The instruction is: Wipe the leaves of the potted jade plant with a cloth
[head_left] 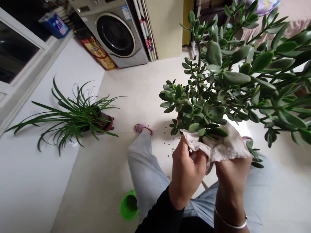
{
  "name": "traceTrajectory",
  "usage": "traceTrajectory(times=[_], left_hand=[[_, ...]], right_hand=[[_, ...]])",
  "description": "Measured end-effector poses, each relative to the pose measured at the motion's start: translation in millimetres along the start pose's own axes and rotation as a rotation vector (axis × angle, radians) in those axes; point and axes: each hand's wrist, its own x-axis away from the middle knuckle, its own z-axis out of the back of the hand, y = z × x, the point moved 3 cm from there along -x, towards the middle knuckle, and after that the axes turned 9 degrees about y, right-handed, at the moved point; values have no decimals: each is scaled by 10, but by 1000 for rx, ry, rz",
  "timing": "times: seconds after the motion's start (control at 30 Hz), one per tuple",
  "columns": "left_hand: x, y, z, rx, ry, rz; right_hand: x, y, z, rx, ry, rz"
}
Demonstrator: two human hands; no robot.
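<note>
The jade plant (230,76) spreads ahead, rightward; the cloth (229,147), likely soft and light, meets its near edge. Left hand (186,173) fingers pinch the cloth; right hand (233,173) fingers are covered, grip indeterminate; support the likely brittle leaves (236,77) from beneath

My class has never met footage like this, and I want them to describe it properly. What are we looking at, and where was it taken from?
There is no machine doing the work here, just a person's two bare hands. The one picture comes from a camera worn on the head, looking forward and down, so you also see the wearer's legs. The left hand grips a pale cloth, which also covers the fingers of the right hand. The cloth is up against leaves of a bushy plant. On the floor are a green bucket, scattered small bits and a long-leaved potted plant.
</note>
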Motion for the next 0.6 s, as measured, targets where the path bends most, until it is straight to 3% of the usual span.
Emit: traceTrajectory(times=[0.3, 0.6], left_hand=[[-7, -6, -89, -73, 122, 7], [-31, 10, -76, -119, 125, -46]], right_hand=[[113, 48, 93, -8, 30, 43], [47, 80, 53, -26, -4, 7]])
